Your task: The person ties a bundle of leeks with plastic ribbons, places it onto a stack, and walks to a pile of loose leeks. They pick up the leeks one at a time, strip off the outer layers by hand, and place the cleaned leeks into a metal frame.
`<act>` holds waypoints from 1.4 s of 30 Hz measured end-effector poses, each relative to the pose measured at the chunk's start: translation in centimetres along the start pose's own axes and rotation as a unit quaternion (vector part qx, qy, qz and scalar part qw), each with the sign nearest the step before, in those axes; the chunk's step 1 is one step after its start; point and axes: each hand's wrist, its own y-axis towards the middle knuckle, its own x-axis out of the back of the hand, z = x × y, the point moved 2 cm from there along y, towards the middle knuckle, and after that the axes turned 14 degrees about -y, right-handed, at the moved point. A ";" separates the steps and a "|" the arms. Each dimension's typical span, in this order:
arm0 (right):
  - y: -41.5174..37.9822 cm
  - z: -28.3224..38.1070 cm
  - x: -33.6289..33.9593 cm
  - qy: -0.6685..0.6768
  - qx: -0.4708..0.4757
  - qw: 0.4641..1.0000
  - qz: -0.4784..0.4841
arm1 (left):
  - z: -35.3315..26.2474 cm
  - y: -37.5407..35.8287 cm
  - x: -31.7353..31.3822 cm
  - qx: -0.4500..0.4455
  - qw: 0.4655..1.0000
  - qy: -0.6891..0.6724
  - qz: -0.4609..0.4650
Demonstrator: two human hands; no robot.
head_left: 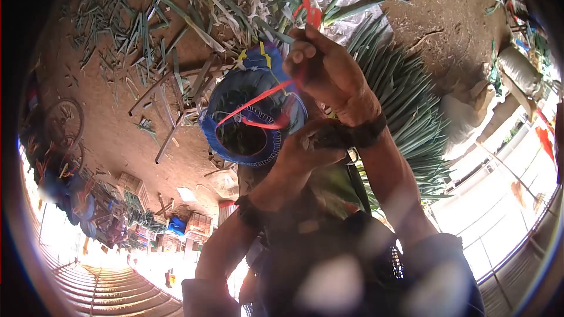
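Note:
My right hand (329, 70) is raised in the upper middle with its fingers closed on a red plastic strip (308, 9). One end sticks up past the fingertips, and another stretch runs down to the left in a loop. My left hand (299, 147) is lower, close to my right wrist, its fingers curled and partly hidden; what they grip cannot be made out. The loop passes near it. Left of my hands is a round blue fabric-covered thing (217, 103) with a dark hollow. Long green onion leaves (405, 105) fan out under and beside my right forearm.
Loose green leaves and stalks (223, 6) litter the brown dirt floor, beside a pale plastic sheet (376, 23). A low frame of bars (167, 97) stands at the left. Farther off are a bicycle wheel (64, 123), stacked crates (198, 227) and sacks (520, 70).

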 end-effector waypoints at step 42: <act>3.8 -1.0 8.4 -0.423 -0.034 0.882 -0.205 | -19.1 4.8 18.0 -0.157 0.730 0.613 -0.257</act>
